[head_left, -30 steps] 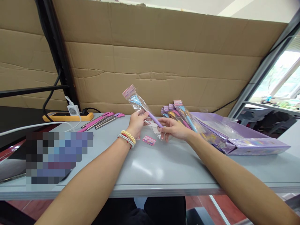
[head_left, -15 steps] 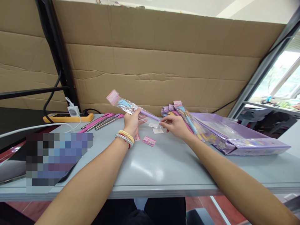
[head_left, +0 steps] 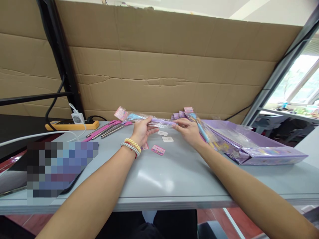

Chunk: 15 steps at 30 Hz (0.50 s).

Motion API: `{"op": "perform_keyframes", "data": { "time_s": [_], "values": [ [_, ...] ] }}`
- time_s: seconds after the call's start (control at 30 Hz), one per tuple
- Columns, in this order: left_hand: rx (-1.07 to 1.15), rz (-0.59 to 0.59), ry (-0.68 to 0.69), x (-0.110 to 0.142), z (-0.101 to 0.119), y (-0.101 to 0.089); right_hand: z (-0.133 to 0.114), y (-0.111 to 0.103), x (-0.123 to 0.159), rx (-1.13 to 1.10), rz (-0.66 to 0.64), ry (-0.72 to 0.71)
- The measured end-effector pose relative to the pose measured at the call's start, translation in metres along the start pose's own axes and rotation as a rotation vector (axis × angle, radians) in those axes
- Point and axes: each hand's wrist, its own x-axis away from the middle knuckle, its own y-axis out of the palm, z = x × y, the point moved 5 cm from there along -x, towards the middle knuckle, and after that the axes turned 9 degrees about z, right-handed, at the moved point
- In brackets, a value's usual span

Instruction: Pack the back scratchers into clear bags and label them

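The bagged purple-and-blue back scratcher (head_left: 163,121), slanted earlier, is now nearly level beyond the pink card (head_left: 158,150), its header label (head_left: 121,113) lowered.

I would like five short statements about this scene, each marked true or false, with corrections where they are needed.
1. The left hand holds a clear plastic packet with a purple-and-blue stick inside. True.
2. The yellow and grey coiled bracelets are on the right wrist. False: they circle the left wrist.
3. The right hand touches one end of the packet. True.
4. The yellow power strip lies right of the purple printed box. False: the strip is at left, the box at right.
5. The pink printed card lies on the grey table. True.
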Motion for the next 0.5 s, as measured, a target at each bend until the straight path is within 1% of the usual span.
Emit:
{"op": "perform_keyframes", "data": {
  "time_s": [0.1, 0.17, 0.23, 0.37, 0.43, 0.5],
  "values": [
    [-0.007, 0.041, 0.039, -0.005, 0.001, -0.002, 0.000, -0.005, -0.005, 0.045, 0.012, -0.065],
    [0.005, 0.084, 0.088, -0.008, 0.002, -0.004, 0.003, -0.010, -0.008, 0.094, 0.026, -0.065],
    [-0.001, 0.104, 0.103, -0.010, 0.002, -0.005, 0.009, -0.014, -0.011, 0.113, 0.018, -0.020],
    [-0.010, 0.115, 0.060, -0.011, 0.000, -0.007, 0.022, -0.021, -0.014, 0.078, -0.004, 0.099],
    [0.021, 0.162, 0.075, -0.012, 0.004, -0.012, 0.028, -0.026, -0.017, 0.030, 0.008, 0.121],
    [0.037, 0.208, 0.089, -0.015, 0.008, -0.018, 0.032, -0.032, -0.020, 0.006, 0.000, 0.098]
  ]
}}
